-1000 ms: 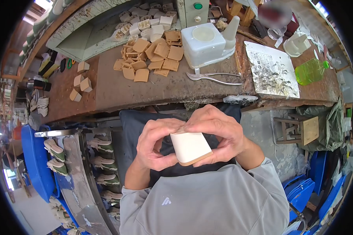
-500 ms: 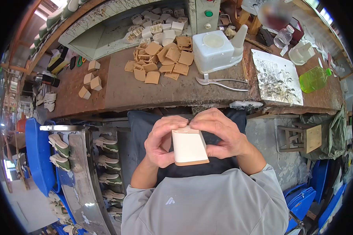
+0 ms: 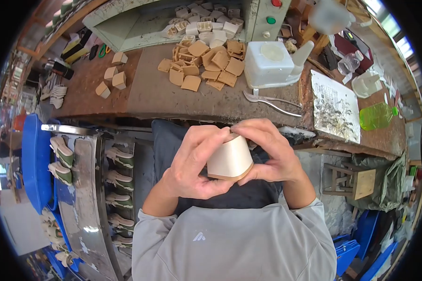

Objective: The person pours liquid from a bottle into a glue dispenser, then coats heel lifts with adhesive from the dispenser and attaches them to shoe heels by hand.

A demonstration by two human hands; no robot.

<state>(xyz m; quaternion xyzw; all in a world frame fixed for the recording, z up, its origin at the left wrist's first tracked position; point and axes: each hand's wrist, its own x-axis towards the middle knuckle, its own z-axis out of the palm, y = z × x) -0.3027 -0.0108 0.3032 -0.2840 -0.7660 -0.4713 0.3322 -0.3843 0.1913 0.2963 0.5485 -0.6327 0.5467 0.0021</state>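
Note:
A cream block with a tan layer along its lower edge (image 3: 229, 158) is held between both hands above my lap. My left hand (image 3: 194, 161) grips its left side, with the thumb under the lower edge and the fingers at the top. On the right side, my right hand (image 3: 269, 152) has its fingertips at the top and its thumb near the lower right corner. Beyond the hands, a pile of tan curved pieces (image 3: 211, 63) lies on the workbench (image 3: 159, 100), in front of a heap of cream hollow blocks (image 3: 206, 25).
Pliers (image 3: 272, 101) lie by a white plastic container (image 3: 267, 65). Further right are a stained white sheet (image 3: 335, 107) and a green liquid bottle (image 3: 376, 117). Several cream blocks (image 3: 119, 79) stand at the bench's left. Shoes (image 3: 119, 180) fill a rack, and a wooden stool (image 3: 363, 182) stands right.
The block has been turned, so its curved face and lower edge show at another angle. My left hand wraps further over its side. The whole view has shifted.

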